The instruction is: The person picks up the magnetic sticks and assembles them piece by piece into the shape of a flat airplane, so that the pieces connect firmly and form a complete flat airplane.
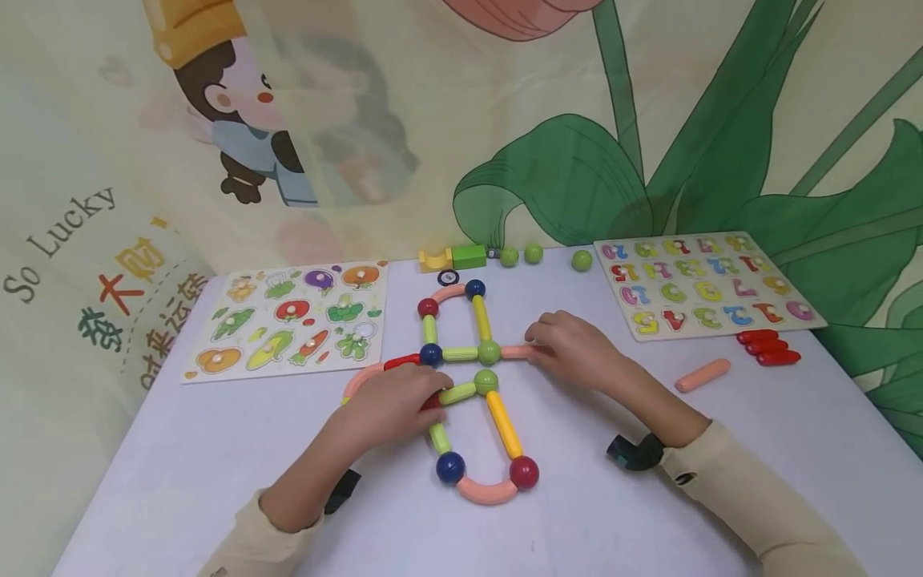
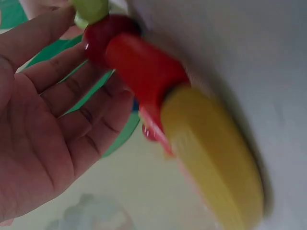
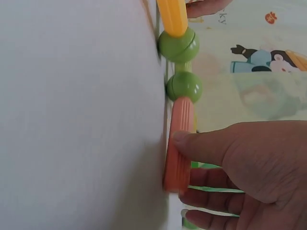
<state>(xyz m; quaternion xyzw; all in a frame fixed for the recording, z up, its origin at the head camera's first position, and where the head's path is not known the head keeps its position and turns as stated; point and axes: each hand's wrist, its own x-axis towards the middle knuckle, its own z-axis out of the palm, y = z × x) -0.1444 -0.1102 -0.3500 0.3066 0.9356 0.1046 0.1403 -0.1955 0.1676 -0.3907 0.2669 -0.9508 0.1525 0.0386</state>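
On the white table lies a figure of coloured balls and sticks. My right hand (image 1: pixel 573 349) pinches a pink stick (image 3: pixel 180 148) between thumb and fingers; the stick's far end meets a green ball (image 1: pixel 489 352). My left hand (image 1: pixel 392 405) holds a red ball (image 2: pixel 103 40), where a light green stick (image 1: pixel 458 393) joins a red stick (image 2: pixel 144 67). A yellow stick (image 2: pixel 211 158) continues from that red stick. Another green ball (image 1: pixel 486 381) sits just below the first. The lower loop has an orange-yellow stick (image 1: pixel 504 425), a blue ball (image 1: pixel 450 468), a red ball (image 1: pixel 524 472) and a curved pink stick (image 1: pixel 487 491).
A vegetable puzzle board (image 1: pixel 288 320) lies at the left, a number puzzle board (image 1: pixel 710 280) at the back right. Several red sticks (image 1: pixel 767 347) and a loose pink stick (image 1: pixel 703 375) lie at the right. Green balls (image 1: pixel 534 253) and a green block (image 1: pixel 469 256) stand along the back.
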